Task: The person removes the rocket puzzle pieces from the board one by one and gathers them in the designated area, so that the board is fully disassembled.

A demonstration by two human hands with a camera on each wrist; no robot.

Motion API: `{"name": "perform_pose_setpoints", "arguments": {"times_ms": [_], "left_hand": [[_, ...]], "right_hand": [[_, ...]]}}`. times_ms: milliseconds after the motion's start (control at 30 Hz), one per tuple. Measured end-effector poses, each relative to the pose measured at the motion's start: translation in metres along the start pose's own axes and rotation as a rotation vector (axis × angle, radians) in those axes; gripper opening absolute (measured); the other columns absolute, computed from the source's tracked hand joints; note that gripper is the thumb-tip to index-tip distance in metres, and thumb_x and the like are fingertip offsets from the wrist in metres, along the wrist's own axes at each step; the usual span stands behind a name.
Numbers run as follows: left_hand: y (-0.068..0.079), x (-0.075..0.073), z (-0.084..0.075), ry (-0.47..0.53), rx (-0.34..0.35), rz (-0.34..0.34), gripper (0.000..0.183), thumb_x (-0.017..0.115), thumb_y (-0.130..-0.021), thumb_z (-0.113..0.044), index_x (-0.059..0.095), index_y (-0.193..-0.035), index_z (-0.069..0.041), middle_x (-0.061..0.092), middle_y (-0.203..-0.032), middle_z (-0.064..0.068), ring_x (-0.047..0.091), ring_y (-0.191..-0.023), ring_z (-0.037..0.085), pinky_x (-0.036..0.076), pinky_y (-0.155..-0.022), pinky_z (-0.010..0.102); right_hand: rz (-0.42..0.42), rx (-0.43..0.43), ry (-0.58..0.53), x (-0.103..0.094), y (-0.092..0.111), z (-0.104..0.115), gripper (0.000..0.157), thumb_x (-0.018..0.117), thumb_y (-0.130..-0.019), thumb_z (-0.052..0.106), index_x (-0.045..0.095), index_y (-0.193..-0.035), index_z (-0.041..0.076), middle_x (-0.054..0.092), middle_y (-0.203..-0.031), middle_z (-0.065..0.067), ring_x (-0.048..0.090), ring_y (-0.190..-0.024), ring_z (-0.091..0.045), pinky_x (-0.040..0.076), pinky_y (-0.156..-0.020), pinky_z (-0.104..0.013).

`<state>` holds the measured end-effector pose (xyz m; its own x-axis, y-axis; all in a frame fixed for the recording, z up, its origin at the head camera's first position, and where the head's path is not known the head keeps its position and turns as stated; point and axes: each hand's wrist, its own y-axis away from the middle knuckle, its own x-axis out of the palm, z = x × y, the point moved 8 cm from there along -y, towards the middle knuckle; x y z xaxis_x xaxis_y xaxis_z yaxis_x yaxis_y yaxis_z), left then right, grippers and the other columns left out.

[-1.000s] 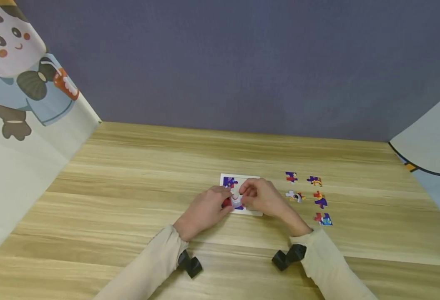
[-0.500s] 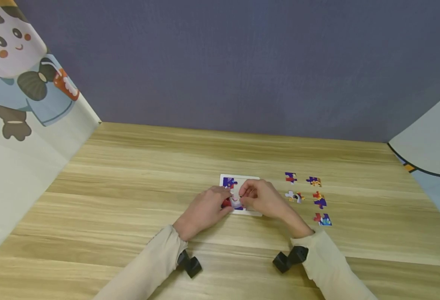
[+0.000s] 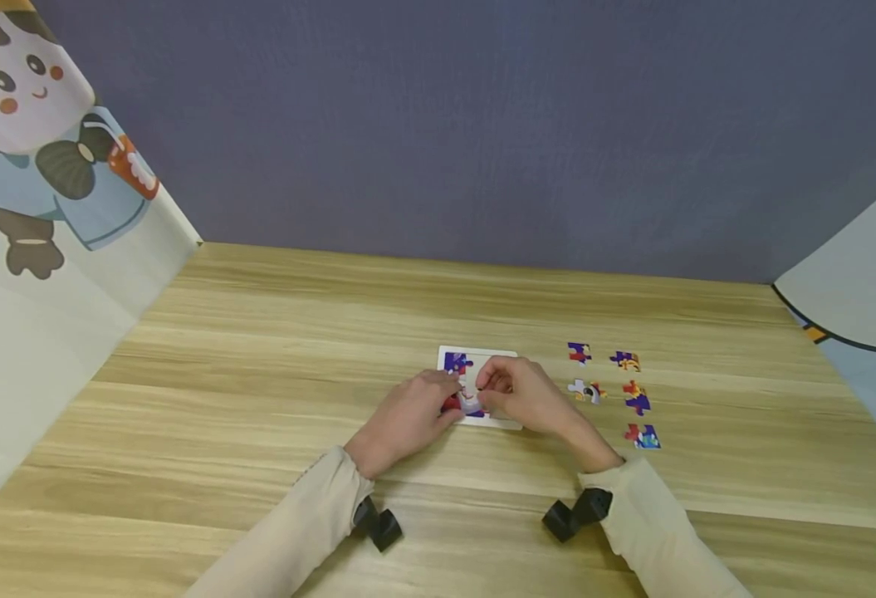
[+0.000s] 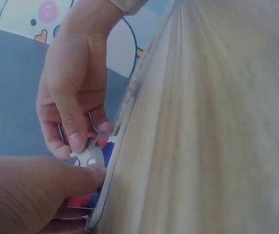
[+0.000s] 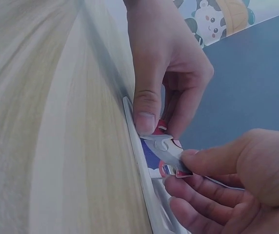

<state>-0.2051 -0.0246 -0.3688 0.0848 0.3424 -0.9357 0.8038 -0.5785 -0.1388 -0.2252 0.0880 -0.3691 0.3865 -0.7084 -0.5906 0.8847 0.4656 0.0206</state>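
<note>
So we've got a little jigsaw on the go here. The puzzle tray (image 3: 477, 350) sits a bit below and right of center frame, on the wooden bench (image 3: 258, 332), with both hands at it. The right hand (image 3: 525, 396) has its grip closed on a pale puzzle piece (image 5: 169, 148), pinched between thumb and fingers right over the tray; in the right wrist view it looks tilted, not lying flat. The left hand (image 3: 415, 409) is at the tray's left side, fingers loose and tips resting down there, and I don't see it clearly pinching anything. There's a purple piece (image 3: 456, 362) in the tray's upper left corner, and five loose pieces (image 3: 579, 353) lie right of the tray.

My read: this is the fitting-in step for that one piece. Next move probably calls for lining up the tabs with its neighbors, then pressing it flat while the left hand steadies things.
</note>
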Motion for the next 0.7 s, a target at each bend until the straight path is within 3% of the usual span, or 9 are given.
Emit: {"name": "perform_pose_setpoints", "arguments": {"times_ms": [267,700], "left_hand": [[0.0002,-0.0032,-0.003,-0.006,0.065,-0.039,0.023,0.061,-0.091,-0.013,0.068,-0.111,-0.003,0.066,-0.12,0.013,0.06,-0.115,0.027,0.049,-0.1,0.037],[0.0002,-0.0039,-0.0053,-0.057,0.06,-0.128,0.017,0.06,-0.091,-0.012,0.07,-0.102,-0.003,0.068,-0.115,0.013,0.064,-0.108,0.027,0.054,-0.092,0.037]], "right_hand": [[-0.012,-0.008,0.023,0.0001,-0.0004,0.0002,0.004,0.062,-0.086,-0.001,0.06,-0.09,-0.001,0.062,-0.077,-0.007,0.056,-0.069,-0.013,0.046,-0.059,-0.021],[-0.032,-0.011,0.036,0.0004,-0.0008,0.0014,0.004,0.062,-0.086,-0.001,0.061,-0.089,0.0,0.062,-0.076,-0.006,0.056,-0.068,-0.012,0.047,-0.06,-0.021]]}}
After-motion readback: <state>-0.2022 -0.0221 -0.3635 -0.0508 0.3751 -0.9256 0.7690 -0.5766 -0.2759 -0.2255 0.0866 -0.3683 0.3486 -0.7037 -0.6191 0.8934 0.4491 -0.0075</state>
